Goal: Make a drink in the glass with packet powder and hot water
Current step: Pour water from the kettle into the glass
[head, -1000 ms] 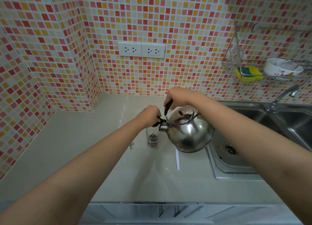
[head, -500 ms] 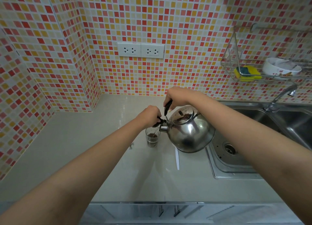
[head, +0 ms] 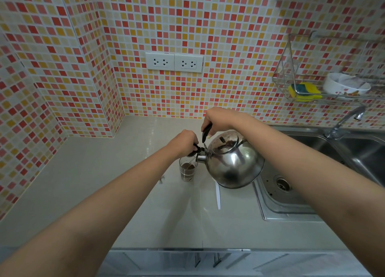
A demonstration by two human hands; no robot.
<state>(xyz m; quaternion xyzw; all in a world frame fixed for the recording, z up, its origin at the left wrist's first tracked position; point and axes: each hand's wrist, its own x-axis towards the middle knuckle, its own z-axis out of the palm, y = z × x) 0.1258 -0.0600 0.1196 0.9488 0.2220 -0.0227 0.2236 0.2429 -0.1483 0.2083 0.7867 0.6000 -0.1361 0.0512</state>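
Note:
A small clear glass (head: 188, 171) stands on the pale counter (head: 125, 183), holding brown liquid in its lower part. A shiny steel kettle (head: 233, 164) hangs tilted over it, spout down at the glass rim, and a thin stream runs into the glass. My right hand (head: 218, 119) grips the kettle's black handle from above. My left hand (head: 184, 141) pinches the black spout cap and holds it lifted. The lid opening shows dark stains.
A white strip, perhaps a torn packet piece (head: 218, 195), lies on the counter under the kettle. A small scrap (head: 161, 179) lies left of the glass. A steel sink (head: 291, 185) with a tap (head: 343, 121) is to the right. A wire rack (head: 325, 83) on the wall holds a sponge and a bowl.
The brown liquid in the glass has risen a little as the kettle stays tilted. Both hands have kept almost the same position.

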